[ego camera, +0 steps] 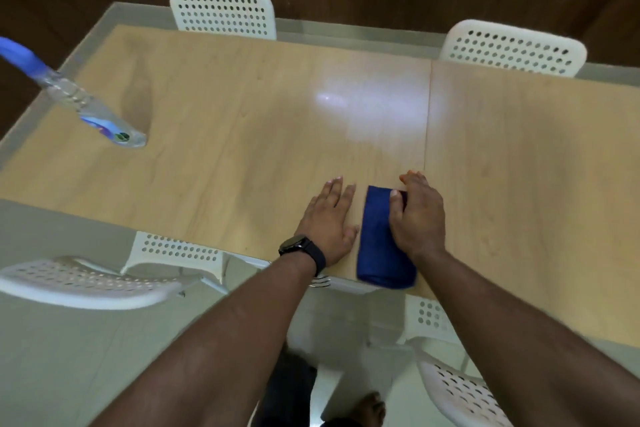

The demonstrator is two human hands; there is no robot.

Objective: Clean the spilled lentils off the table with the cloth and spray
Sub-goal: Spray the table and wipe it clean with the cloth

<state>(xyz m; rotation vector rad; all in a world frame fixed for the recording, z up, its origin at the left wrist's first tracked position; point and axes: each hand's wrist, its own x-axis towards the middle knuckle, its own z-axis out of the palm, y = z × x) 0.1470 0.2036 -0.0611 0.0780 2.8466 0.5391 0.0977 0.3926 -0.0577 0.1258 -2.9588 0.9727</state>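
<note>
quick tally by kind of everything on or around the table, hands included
spray bottle: 1
blue cloth: 1
white perforated chairs: 5, two on the far side, three on the near side
hands: 2, left hand flat on the wooden table, right hand on the cloth
table: 1
total: 10

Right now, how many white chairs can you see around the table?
5: two at the far side, one at the near left, one tucked under the near edge, one at the near right. Others may be hidden.
</note>
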